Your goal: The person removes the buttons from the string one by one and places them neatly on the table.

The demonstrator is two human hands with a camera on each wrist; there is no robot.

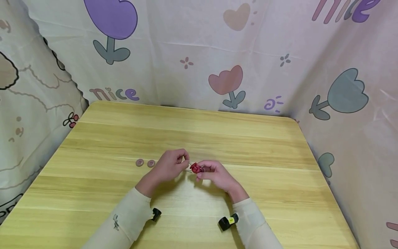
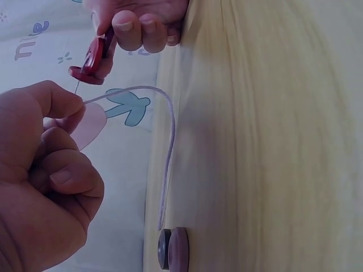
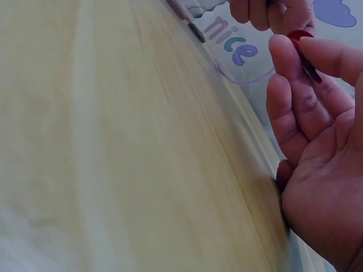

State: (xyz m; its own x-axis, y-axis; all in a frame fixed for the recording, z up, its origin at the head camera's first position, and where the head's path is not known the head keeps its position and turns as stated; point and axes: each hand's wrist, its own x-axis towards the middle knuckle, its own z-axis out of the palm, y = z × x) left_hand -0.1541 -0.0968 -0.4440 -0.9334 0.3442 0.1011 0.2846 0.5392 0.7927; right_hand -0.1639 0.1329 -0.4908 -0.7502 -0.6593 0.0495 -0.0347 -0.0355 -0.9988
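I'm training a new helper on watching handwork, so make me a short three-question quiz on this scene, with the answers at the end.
1. What is the left hand pinching?
2. How many brown buttons lie on the table? A) one B) two C) four
3. True or false: the red buttons lie on the table, untouched by either hand.

Key:
1. A pale cord.
2. B.
3. False; the right hand holds them.

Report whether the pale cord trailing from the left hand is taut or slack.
Slack: in the left wrist view, the pale cord bends in a loose curve beyond the left hand, not pulled straight.
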